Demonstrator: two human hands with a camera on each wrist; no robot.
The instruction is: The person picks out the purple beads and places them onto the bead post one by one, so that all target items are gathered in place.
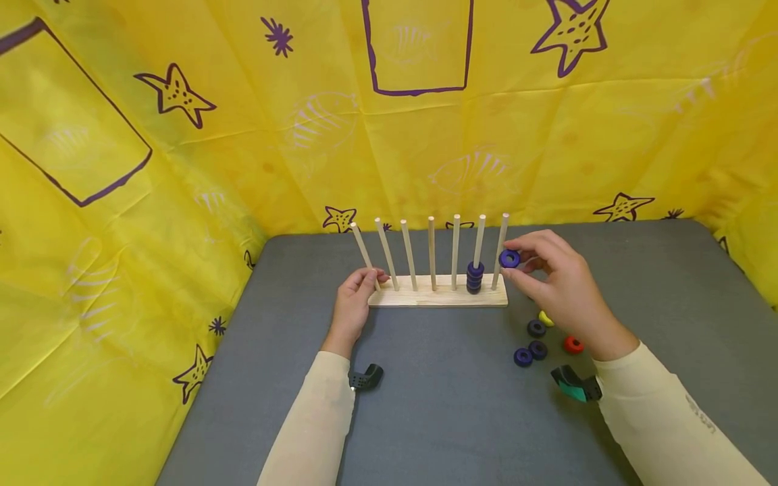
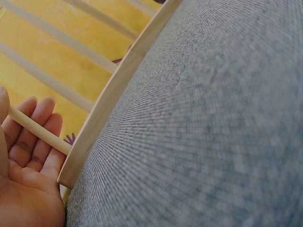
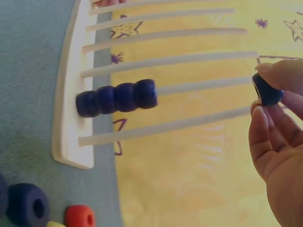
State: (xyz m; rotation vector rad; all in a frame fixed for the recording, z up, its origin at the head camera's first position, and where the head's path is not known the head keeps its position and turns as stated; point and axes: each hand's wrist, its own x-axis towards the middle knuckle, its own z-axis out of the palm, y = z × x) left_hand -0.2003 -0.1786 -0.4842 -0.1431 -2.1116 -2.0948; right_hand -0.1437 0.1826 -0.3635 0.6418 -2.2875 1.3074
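Note:
A wooden peg rack (image 1: 437, 297) with several upright pegs stands towards the back of the table. My left hand (image 1: 354, 297) is at its left end, thumb and fingers around the leftmost peg (image 2: 40, 131). Blue rings (image 1: 475, 278) are stacked on the second peg from the right, resting down at the base. My right hand (image 1: 562, 283) pinches another blue ring (image 1: 509, 258) between thumb and fingertips, its hole facing the head camera. That ring (image 3: 268, 90) is held up near the tips of the two rightmost pegs in the right wrist view.
Loose blue rings (image 1: 523, 357), a red ring (image 1: 573, 345) and a yellow ring (image 1: 546, 318) lie on the grey table (image 1: 450, 412) below my right hand. A yellow patterned cloth (image 1: 389, 155) hangs behind the table and along its sides.

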